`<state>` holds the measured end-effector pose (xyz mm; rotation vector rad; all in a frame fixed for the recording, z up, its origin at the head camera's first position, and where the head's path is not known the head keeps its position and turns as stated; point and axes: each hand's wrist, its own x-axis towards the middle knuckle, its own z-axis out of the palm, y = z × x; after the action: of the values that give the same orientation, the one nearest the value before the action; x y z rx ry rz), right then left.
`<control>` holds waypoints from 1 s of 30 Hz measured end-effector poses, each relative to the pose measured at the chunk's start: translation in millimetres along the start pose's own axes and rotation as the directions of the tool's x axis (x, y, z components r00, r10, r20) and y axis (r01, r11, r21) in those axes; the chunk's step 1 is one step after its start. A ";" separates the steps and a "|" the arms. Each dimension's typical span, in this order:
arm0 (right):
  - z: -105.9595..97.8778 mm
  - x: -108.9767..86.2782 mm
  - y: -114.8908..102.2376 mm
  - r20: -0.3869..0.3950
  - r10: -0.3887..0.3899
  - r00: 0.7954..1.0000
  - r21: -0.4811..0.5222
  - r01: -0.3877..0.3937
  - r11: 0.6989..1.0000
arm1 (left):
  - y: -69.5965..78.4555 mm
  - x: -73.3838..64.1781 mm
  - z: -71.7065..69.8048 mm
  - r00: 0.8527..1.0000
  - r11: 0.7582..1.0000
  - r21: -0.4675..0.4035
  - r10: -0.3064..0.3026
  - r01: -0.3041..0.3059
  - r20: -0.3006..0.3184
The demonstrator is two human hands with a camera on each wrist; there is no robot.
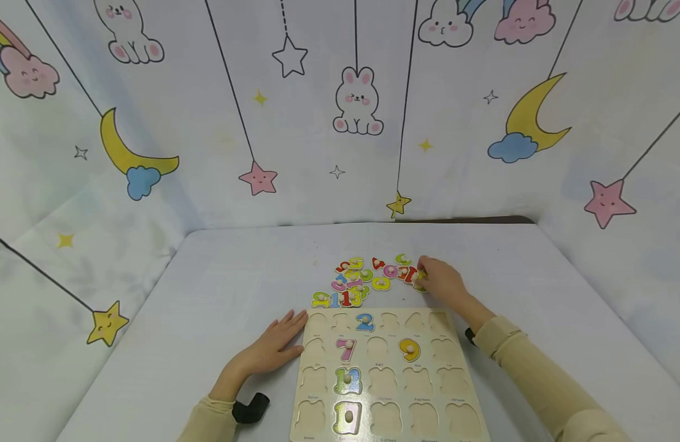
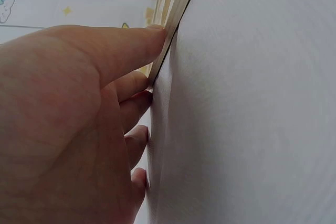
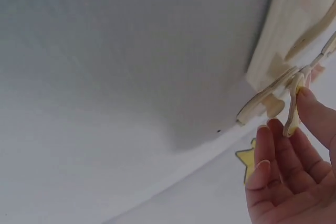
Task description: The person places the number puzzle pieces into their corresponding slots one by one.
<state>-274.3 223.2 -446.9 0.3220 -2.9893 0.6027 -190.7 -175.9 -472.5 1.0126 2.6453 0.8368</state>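
We see right hand (image 1: pixel 442 279) at right end of loose number pieces (image 1: pixel 366 275), thumb and fingers pinching one wooden piece (image 3: pixel 294 106); right wrist view shows it edge-on, so number we cannot tell. Left hand (image 1: pixel 268 347) lies with fingers extended, thumb and fingertips against left edge of puzzle board (image 1: pixel 478 430). Board rests flat on white bench (image 1: pixel 235 276), loose pieces beyond far edge. In recesses we find blue 2 (image 1: pixel 365 323), pink 7 (image 1: pixel 346 350), yellow 9 (image 1: pixel 409 350), plus two double-digit pieces (image 1: pixel 348 381) below 7.
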 end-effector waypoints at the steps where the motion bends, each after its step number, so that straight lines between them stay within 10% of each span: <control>1: 0.6 -0.1 -1.5 -0.003 -0.010 1.000 -0.002 0.010 1.000 | -0.2 -0.3 0.2 1.000 1.000 -0.001 0.000 0.000 -0.001; 12: 15.4 -6.2 -11.2 0.002 -0.115 0.993 -0.043 0.115 0.992 | -5.0 -0.9 1.8 1.000 1.000 -0.001 -0.008 0.008 0.004; 21: 8.8 -11.6 -47.3 -0.008 -0.151 0.989 0.114 0.151 0.982 | -6.3 -1.3 2.8 1.000 1.000 0.000 -0.024 0.024 0.007; 30: 20.8 -35.6 -118.6 0.119 -0.410 0.905 0.399 0.334 0.854 | -7.6 -0.1 2.7 1.000 1.000 0.010 -0.020 0.020 0.010</control>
<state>-214.2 115.0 -425.6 1.0223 -2.8406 1.1420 -193.9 -179.4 -479.0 0.9887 2.6486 0.8131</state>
